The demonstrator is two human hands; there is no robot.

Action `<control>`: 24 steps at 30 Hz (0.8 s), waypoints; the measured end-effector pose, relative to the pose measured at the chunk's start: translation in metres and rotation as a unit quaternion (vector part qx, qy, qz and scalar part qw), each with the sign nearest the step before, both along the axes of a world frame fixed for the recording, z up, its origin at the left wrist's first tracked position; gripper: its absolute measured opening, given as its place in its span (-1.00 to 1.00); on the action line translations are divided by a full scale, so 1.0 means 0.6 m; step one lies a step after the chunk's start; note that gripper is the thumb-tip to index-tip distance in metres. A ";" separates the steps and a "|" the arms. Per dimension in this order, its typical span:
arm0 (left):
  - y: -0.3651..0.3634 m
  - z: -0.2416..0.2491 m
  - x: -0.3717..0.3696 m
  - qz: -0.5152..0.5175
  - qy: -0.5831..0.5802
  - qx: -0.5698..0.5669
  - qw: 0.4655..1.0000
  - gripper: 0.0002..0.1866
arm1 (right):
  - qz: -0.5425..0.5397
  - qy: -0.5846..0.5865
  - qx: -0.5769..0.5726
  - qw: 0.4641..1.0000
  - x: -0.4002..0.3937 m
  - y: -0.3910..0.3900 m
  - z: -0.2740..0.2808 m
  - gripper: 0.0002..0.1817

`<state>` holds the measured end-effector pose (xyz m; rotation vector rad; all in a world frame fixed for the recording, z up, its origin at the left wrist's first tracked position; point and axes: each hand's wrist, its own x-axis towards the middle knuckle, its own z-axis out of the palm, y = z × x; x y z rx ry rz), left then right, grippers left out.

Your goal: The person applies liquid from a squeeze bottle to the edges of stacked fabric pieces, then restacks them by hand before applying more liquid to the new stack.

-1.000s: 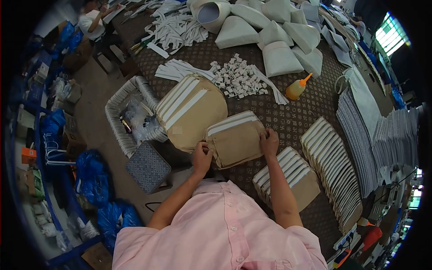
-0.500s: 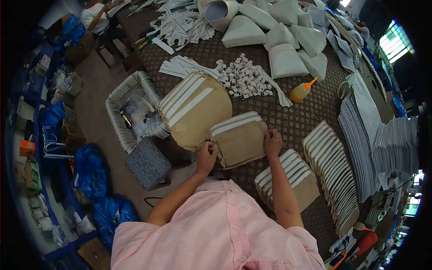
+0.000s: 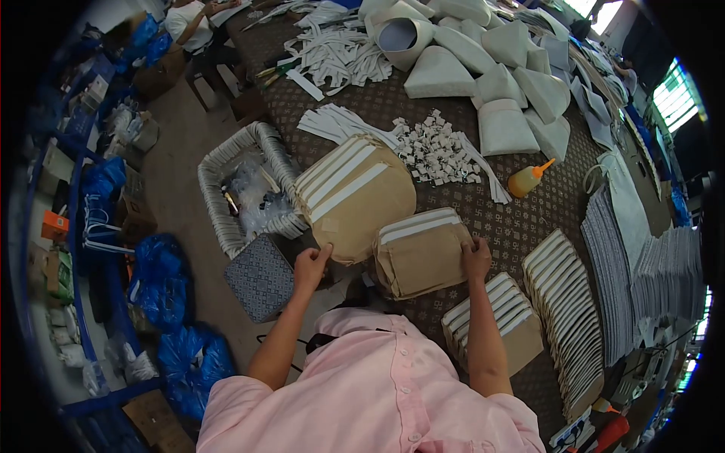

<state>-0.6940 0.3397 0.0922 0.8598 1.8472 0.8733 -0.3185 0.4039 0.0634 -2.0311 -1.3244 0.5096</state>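
My left hand (image 3: 312, 267) is closed, its fingertips pinched at the lower edge of a stack of rounded brown paper pieces (image 3: 370, 204) with white strips across the top. How many pieces the pinch takes in is hidden. My right hand (image 3: 476, 258) grips the right edge of a smaller stack of squarish brown paper pieces (image 3: 424, 264), also with white strips along the far edge. That smaller stack lies on the patterned table in front of me, its layers slightly uneven at the left side.
Fanned strip-edged stacks (image 3: 563, 302) lie to the right, beside grey sheets (image 3: 606, 279). Beyond sit a pile of small metal-and-white clips (image 3: 438, 151), an orange-tipped glue bottle (image 3: 526, 180) and white fabric forms (image 3: 507, 128). A woven basket (image 3: 214, 204) and a patterned stool (image 3: 259, 278) stand left.
My left hand has left the smaller stack's left edge and moved left to the rounded stack's lower edge. My right hand stays at the smaller stack. The whole view has shifted slightly.
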 end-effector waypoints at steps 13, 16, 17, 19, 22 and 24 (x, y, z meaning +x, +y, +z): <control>0.033 0.264 0.046 0.012 -0.048 0.395 0.917 -0.80 | 0.132 -0.098 0.170 0.972 -0.065 -0.007 0.095 -0.39; 0.016 0.296 0.107 -0.092 0.017 0.410 0.907 -0.82 | 0.396 0.225 0.090 0.886 -0.161 -0.048 0.268 -0.25; 0.009 0.296 0.128 -0.150 0.037 0.420 0.894 -0.82 | 0.387 0.230 0.091 0.888 -0.186 -0.067 0.311 -0.25; -0.013 0.280 0.167 -0.215 0.054 0.454 0.863 -0.82 | 0.435 0.325 0.036 0.839 -0.217 -0.094 0.363 -0.24; -0.031 0.269 0.169 -0.306 -0.126 0.298 0.895 -0.79 | 0.286 0.442 0.024 0.850 -0.195 -0.088 0.318 -0.52; -0.042 0.253 0.161 -0.241 -0.121 0.306 0.913 -0.73 | 0.232 0.516 0.012 0.825 -0.170 -0.093 0.304 -0.63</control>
